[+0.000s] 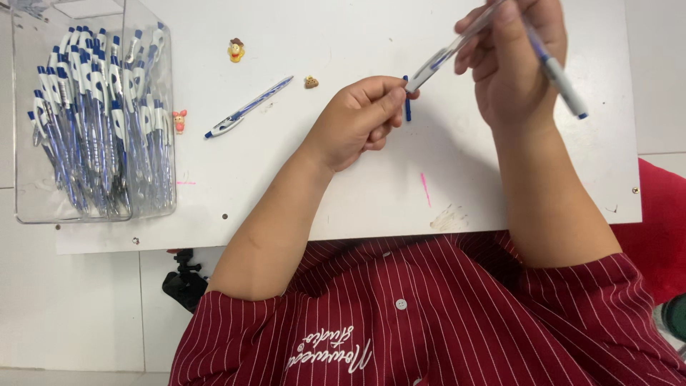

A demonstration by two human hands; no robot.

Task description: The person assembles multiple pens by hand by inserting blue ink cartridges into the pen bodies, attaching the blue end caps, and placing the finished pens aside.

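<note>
My left hand [361,118] rests on the white board [371,179], fingers pinched on the end of a clear and white pen barrel [446,53] and a small blue pen part [407,106]. My right hand [511,61] is raised above the board at the upper right. It holds the other end of that barrel and also a second white and blue pen [561,78] that sticks out toward the right.
A clear plastic box [93,114] full of several white and blue pens stands at the left. One loose pen [246,109] lies on the board, with small figurine charms [236,50] near it. A black object [184,282] sits below the board's edge.
</note>
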